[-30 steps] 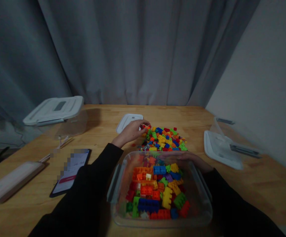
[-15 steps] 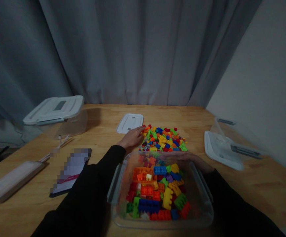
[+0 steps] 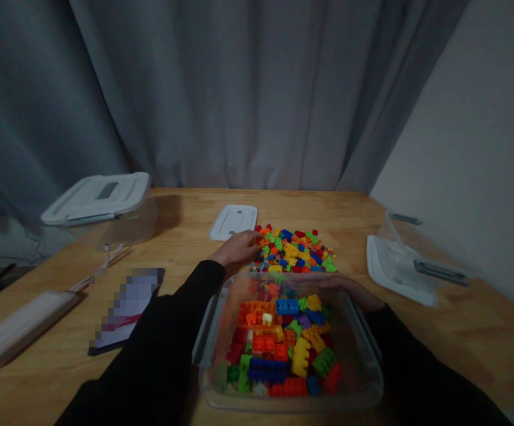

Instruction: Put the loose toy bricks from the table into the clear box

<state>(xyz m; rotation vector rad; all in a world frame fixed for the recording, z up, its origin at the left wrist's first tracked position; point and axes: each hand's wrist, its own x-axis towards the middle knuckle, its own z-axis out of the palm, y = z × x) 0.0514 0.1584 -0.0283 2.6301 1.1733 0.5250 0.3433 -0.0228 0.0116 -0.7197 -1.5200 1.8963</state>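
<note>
A pile of small bricks (image 3: 293, 247) in many colours lies on the wooden table. My left hand (image 3: 239, 247) rests at the pile's left edge, its fingertips among the bricks; whether they hold one is hidden. In front of the pile stands a clear plastic box (image 3: 354, 367) with larger bricks (image 3: 267, 370) inside. Behind its far right corner is my right hand (image 3: 345, 285), partly seen through the clear wall, between box and pile. Its fingers are too blurred to tell what they hold.
A white lid (image 3: 233, 222) lies behind my left hand. At the left are a lidded box (image 3: 101, 198), a white power strip (image 3: 23, 328) and a dark-edged tablet (image 3: 128, 307). Another clear box (image 3: 425, 251) with a white lid (image 3: 398, 278) is at the right.
The fingers of my left hand have shifted slightly nearer and curl a little more at the pile's edge. My right hand and the box look the same.
</note>
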